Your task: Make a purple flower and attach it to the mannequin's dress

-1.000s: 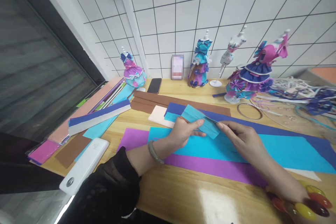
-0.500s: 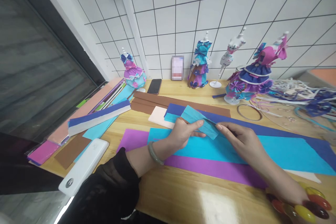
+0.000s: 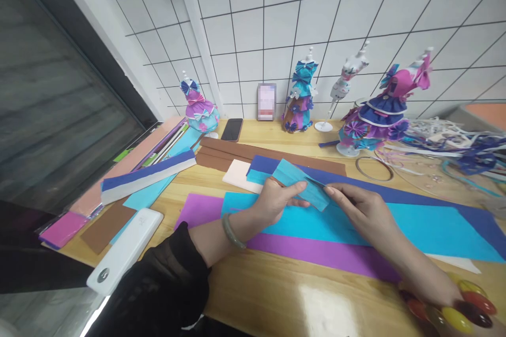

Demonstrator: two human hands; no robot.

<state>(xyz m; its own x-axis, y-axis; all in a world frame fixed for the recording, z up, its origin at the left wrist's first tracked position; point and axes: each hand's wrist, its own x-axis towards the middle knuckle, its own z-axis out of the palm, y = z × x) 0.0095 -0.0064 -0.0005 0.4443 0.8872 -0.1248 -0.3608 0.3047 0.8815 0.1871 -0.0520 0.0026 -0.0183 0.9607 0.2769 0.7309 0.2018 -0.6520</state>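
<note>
A small piece of turquoise crepe paper (image 3: 291,175) is held up above the layered sheets, with a crease running along it. My left hand (image 3: 276,200) grips it from the left, thumb on top and fingers underneath. At the paper's right edge, the thumb and fingertips of my right hand (image 3: 358,205) pinch the crease. Under both hands lie a long turquoise sheet (image 3: 427,224), a purple sheet (image 3: 316,255) and a dark blue sheet (image 3: 480,221). A pale pink sheet (image 3: 237,172) shows at their left end.
Miniature dress forms stand along the tiled wall: a purple-and-blue dress (image 3: 200,108), a turquoise dress (image 3: 304,81) and a tiered dress (image 3: 381,108). Brown strips (image 3: 272,155) lie behind the sheets. A white power bank (image 3: 126,250) is at left, tangled ribbons (image 3: 454,142) at right.
Almost nothing differs. Both hands keep the same hold on the turquoise piece, and the whole view has shifted very slightly.
</note>
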